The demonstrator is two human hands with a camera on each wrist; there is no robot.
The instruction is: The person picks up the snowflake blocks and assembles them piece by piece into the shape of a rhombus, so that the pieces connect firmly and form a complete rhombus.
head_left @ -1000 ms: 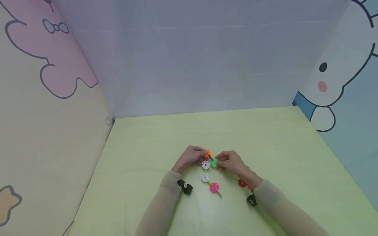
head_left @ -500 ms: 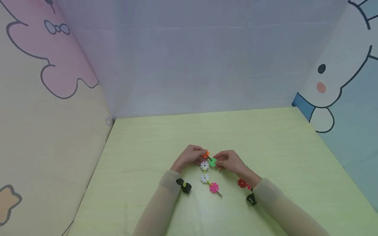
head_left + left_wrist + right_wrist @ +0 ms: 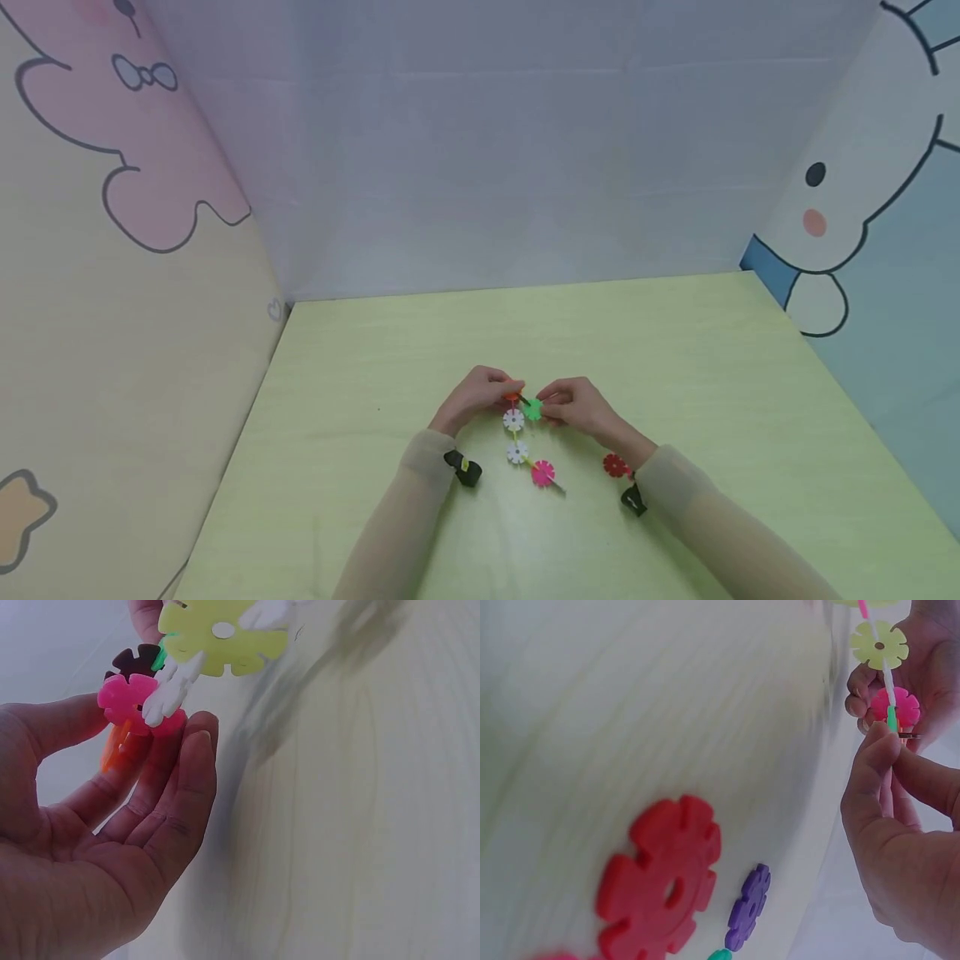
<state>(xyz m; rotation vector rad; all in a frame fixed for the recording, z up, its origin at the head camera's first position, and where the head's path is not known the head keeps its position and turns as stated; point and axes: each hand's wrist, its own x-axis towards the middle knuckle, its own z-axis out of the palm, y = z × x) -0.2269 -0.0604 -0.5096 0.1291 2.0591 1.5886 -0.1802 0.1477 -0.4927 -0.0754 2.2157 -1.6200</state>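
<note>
My left hand [image 3: 478, 397] pinches an orange snowflake disc [image 3: 512, 394] at the end of a chain of slotted plastic discs. Facing it, my right hand [image 3: 581, 407] pinches a green disc [image 3: 533, 409] between thumb and forefinger. A dark disc [image 3: 136, 661] bridges the orange and green ones. Down from the orange end hang a pink disc [image 3: 127, 700], white discs [image 3: 513, 420] and yellow discs [image 3: 225, 637]. A brighter pink disc [image 3: 543, 473] lies near the chain's lower end, with a greyish disc [image 3: 557, 486] seen edge-on. My fingers partly cover the orange disc.
Beside my right wrist, a red disc [image 3: 615, 465] lies on the pale wooden table [image 3: 360, 517]; a purple disc [image 3: 748, 907] and a teal piece [image 3: 720, 955] lie near it. A pale curtain [image 3: 465, 167] stands behind the table, with printed panels at both sides.
Both hands have shifted slightly left, carrying the orange and green discs and drawing the chain's upper part along. The pink lower end and the red disc stay nearly in place.
</note>
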